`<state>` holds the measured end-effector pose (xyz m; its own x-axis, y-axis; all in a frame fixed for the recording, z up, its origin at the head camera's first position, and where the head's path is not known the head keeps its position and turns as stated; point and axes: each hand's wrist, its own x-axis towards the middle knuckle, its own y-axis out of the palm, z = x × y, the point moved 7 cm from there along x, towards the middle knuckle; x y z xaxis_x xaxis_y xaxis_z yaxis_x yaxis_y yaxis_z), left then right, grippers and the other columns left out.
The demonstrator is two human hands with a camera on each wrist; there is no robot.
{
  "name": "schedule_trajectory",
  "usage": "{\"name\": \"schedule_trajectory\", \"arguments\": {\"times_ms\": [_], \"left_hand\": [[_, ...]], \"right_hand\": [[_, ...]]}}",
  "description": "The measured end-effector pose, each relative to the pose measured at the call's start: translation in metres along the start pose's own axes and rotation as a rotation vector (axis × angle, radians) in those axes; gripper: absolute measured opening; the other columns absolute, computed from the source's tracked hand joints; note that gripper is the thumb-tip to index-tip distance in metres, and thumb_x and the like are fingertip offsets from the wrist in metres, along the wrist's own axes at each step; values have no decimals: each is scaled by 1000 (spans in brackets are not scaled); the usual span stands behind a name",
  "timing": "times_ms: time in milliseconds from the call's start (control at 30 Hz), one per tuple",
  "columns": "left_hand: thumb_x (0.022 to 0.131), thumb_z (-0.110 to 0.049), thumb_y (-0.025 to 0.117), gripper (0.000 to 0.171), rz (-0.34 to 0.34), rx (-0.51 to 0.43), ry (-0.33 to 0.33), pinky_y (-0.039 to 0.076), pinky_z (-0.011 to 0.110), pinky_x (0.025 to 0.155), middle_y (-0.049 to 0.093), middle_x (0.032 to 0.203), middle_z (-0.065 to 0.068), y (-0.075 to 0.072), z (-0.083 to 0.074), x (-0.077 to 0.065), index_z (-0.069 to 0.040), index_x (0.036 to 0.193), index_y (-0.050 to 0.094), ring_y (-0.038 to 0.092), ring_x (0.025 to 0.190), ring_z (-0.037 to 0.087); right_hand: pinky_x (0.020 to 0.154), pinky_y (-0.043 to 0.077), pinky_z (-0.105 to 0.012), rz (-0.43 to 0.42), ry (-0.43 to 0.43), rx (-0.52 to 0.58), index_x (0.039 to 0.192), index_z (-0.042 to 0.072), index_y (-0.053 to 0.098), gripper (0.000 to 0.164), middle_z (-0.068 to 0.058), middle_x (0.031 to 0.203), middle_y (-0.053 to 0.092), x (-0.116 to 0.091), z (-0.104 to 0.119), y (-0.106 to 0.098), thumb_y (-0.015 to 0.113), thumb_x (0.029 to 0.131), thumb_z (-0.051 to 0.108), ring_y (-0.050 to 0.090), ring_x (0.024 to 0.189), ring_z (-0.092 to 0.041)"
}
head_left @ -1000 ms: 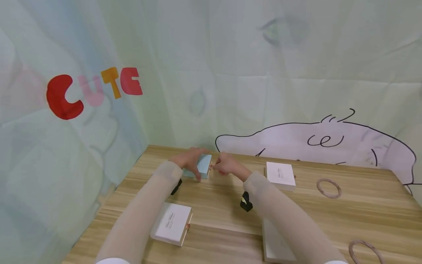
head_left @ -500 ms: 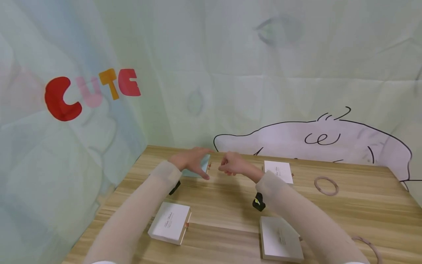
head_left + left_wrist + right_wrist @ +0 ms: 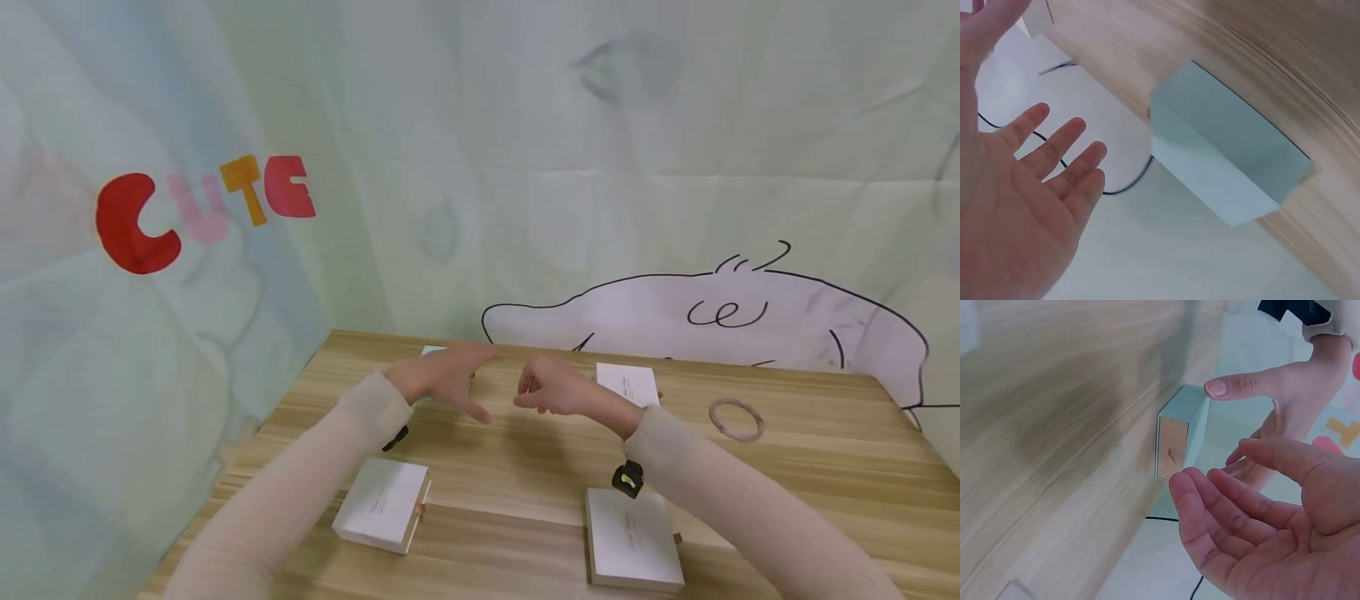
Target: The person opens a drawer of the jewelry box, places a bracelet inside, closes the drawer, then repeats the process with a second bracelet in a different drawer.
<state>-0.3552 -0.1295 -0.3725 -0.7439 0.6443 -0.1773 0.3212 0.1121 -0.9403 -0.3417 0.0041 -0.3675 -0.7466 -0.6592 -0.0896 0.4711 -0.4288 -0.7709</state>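
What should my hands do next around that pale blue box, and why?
Probably ease the left hand and right hand clear of the pale blue box. Both look empty, the left wrist view shows a gap between the left hand and the box, and its drawer front appears pushed in, so it likely needs no more holding.

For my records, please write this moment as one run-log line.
left hand: holds nothing | right hand: holds nothing | light-blue box: untouched, on wooden table | white boxes: three, same table
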Motion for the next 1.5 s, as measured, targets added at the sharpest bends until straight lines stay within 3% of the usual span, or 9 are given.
{"name": "schedule_trajectory", "arguments": {"times_ms": [133, 367, 667, 800, 1000, 1167, 1500], "left_hand": [[76, -54, 82, 98, 8, 41, 9, 37, 45, 107, 39, 154, 9, 3, -10, 2, -13, 153, 37, 36, 140, 28], [76, -63, 78, 100, 48, 62, 49, 38, 43, 107, 39, 154, 5, 12, -29, 3, -16, 154, 37, 37, 140, 25], [82, -63, 72, 93, 16, 102, 162, 36, 41, 108, 44, 150, 5, 22, -59, 5, -11, 152, 40, 41, 137, 24], [84, -66, 66, 92, 26, 120, 197, 39, 40, 106, 43, 151, 5, 26, -73, 5, -11, 153, 38, 41, 137, 22], [85, -69, 62, 95, 48, 135, 244, 35, 40, 109, 40, 153, 7, 32, -95, 6, -10, 154, 35, 38, 140, 23], [85, -71, 60, 98, 53, 141, 289, 36, 39, 109, 39, 154, 9, 40, -112, 6, -9, 155, 32, 37, 139, 23], [82, -81, 52, 106, 41, 161, 310, 38, 34, 107, 38, 154, 8, 58, -135, 8, -9, 156, 29, 40, 136, 20]], "right_hand": [[55, 46, -25, 6, -14, -36, 96, -2, 69, 16, -2, 69, 64, -14, 2, -3, 68, 94, 13, 63, 63, -22], [63, 48, -28, 8, -10, -40, 95, -1, 69, 15, -5, 76, 64, -37, 1, -6, 70, 93, 13, 58, 66, -15], [65, 49, -27, -44, -62, -103, 92, -2, 68, 15, 0, 77, 63, -63, -2, -10, 71, 92, 13, 57, 70, -11], [65, 48, -27, -53, -44, -99, 92, 1, 67, 14, 2, 77, 62, -77, -4, -11, 70, 93, 15, 56, 70, -9], [65, 48, -25, -85, -83, -112, 91, 3, 67, 11, 4, 76, 62, -98, -3, -15, 70, 92, 14, 55, 69, -6], [65, 48, -25, -103, -86, -80, 93, 2, 67, 11, 6, 77, 62, -116, -6, -16, 70, 92, 13, 55, 71, -5], [67, 50, -26, -118, -32, -18, 99, 1, 67, 19, 6, 82, 60, -148, -24, -16, 69, 94, 19, 55, 75, -6]]}}
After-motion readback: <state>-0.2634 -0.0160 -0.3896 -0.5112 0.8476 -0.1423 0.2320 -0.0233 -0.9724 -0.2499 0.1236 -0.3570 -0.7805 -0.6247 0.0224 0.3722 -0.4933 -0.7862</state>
